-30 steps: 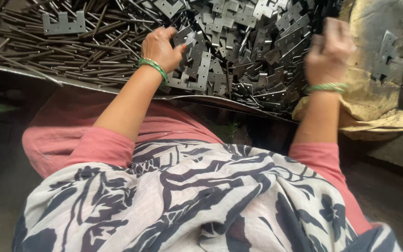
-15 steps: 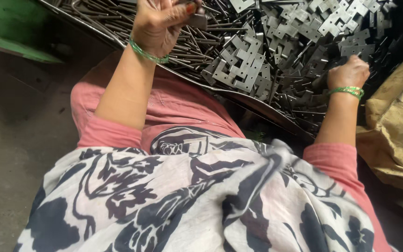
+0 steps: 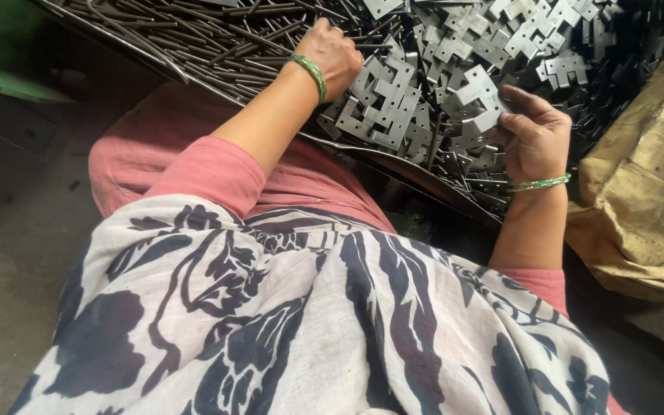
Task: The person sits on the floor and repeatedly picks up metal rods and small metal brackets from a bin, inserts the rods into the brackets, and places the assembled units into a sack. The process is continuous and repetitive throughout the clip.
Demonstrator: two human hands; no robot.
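While the left hand (image 3: 337, 52) is rested, fingers curled downward, on the thin metal rods (image 3: 217, 34) at upper centre, a flat notched metal plate (image 3: 479, 96) is pinched by the right hand (image 3: 536, 138) at centre right, above the plate pile (image 3: 424, 100).

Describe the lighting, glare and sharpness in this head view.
Head view: soft light from above, brightest on the flat metal plates, which give pale glare; the thin rods stay darker. The left hand and right hand are sharp, with no motion blur. The floor at lower left and the lower right corner sink into shadow. The patterned scarf is evenly lit.
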